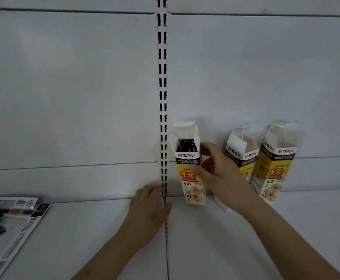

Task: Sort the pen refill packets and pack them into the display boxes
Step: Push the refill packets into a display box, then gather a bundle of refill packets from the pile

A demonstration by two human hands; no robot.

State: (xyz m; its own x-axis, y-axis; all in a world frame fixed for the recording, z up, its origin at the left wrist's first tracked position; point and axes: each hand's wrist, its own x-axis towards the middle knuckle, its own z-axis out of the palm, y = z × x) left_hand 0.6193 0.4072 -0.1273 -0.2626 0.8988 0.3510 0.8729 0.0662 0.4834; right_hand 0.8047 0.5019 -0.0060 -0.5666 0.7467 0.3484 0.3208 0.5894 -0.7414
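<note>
Your right hand (215, 170) holds the left display box (189, 164); light, thin card, so hold its sides gently. Left hand's fingers (151, 190) rest relaxed on the shelf (84, 229).

Both forearms bare, no sleeves or jewellery showing on left hand (150, 205) or right hand (215, 170)
</note>
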